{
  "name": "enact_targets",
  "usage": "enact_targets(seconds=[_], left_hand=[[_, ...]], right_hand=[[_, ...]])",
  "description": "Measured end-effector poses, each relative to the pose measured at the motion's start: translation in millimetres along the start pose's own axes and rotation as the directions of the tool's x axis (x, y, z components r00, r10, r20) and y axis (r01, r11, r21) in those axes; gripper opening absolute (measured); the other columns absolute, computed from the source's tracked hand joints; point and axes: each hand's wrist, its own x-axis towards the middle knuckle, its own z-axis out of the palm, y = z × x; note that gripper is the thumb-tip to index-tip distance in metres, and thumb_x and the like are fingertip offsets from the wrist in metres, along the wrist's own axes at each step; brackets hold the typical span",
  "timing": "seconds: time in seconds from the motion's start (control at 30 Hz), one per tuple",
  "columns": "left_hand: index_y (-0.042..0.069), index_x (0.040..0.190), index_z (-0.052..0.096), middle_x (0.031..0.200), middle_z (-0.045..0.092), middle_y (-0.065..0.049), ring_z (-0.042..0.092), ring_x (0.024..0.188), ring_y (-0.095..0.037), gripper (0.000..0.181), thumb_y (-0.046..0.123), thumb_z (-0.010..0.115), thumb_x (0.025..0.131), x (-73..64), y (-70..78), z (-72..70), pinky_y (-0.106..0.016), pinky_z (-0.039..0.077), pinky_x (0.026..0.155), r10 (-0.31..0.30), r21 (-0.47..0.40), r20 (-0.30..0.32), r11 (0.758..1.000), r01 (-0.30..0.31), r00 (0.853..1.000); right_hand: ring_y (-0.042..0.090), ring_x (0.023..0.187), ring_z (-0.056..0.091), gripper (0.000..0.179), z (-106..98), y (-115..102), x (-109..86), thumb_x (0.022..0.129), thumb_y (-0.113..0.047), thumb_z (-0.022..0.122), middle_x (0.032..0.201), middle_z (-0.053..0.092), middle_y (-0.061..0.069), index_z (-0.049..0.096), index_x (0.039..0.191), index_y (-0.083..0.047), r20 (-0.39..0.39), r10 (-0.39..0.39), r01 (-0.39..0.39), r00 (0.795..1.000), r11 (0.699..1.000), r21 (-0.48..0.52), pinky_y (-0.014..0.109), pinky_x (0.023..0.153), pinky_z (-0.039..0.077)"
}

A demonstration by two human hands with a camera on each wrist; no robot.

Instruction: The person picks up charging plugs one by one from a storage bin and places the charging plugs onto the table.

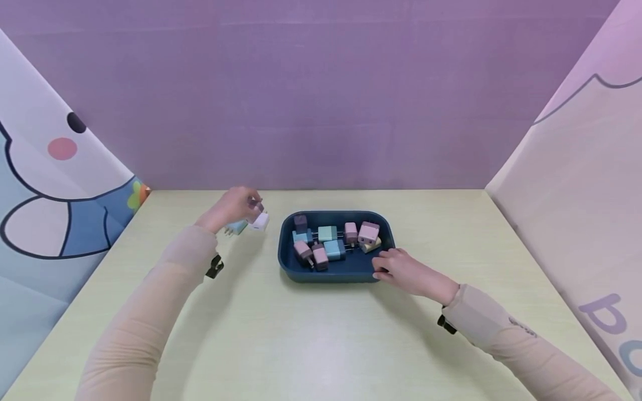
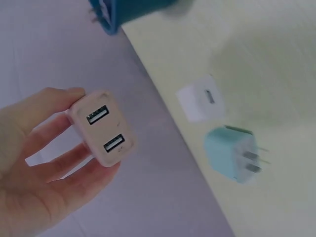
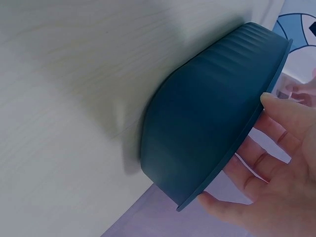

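Observation:
My left hand (image 1: pixel 234 207) pinches a pink two-port USB charger (image 2: pixel 102 128) between thumb and fingers, raised above the table left of the tray. Just below it on the table lie a white charger (image 2: pixel 202 101) and a light-blue charger (image 2: pixel 231 153) with metal prongs. At the front right corner of a dark blue tray (image 1: pixel 331 277), my right hand (image 1: pixel 407 272) grips the rim, its fingertips along the edge in the right wrist view. Inside the tray lie several chargers, among them a mint one (image 1: pixel 327 233) and a pink one (image 1: pixel 369 231).
The pale wood-look table (image 1: pixel 321 334) runs back to a purple backdrop (image 1: pixel 321 111). Printed cloth panels stand at both sides, the left one (image 1: pixel 40 234) with a cartoon figure.

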Motion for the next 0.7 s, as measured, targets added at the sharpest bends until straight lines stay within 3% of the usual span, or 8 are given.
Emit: enact_targets(seconds=[0.3, 0.5, 0.7], left_hand=[[-0.013, 0.111, 0.051, 0.108, 0.053, -0.029, 0.052, 0.098, -0.039, 0.036, -0.003, 0.055, 0.077, 0.1, -31.4, 1.6, -0.047, 0.041, 0.086, -0.066, -0.036, -0.03, 0.997, 0.065, 0.997], [-0.013, 0.116, 0.047, 0.11, 0.052, -0.029, 0.052, 0.098, -0.038, 0.04, 0.0, 0.053, 0.079, -1.7, -44.0, 2.0, -0.045, 0.043, 0.084, -0.131, -0.083, -0.029, 0.988, 0.128, 0.991], [-0.013, 0.116, 0.046, 0.11, 0.052, -0.029, 0.051, 0.099, -0.039, 0.039, 0.0, 0.051, 0.08, -3.6, -53.5, 3.3, -0.046, 0.043, 0.084, -0.154, -0.085, -0.054, 0.985, 0.149, 0.987]], right_hand=[[0.01, 0.061, 0.033, 0.02, 1, 1, 0.5, 0.085, -0.014, 0.058, 0.064, 0.035, -0.009, 0.045, 0.069, -0.016, 0.0, -0.008, 0.008, 1.0, 1.0, -0.003, 0.028, 0.065, 0.027], [0.01, 0.062, 0.033, 0.02, 2, 2, 1.2, 0.085, -0.015, 0.058, 0.064, 0.036, -0.009, 0.045, 0.069, -0.016, -0.001, -0.008, 0.008, 1.0, 1.0, -0.011, 0.028, 0.065, 0.028], [0.01, 0.061, 0.034, 0.019, 2, 2, 1.2, 0.085, -0.014, 0.058, 0.064, 0.036, -0.009, 0.046, 0.07, -0.016, -0.001, -0.009, 0.009, 1.0, 1.0, -0.011, 0.028, 0.064, 0.028]])
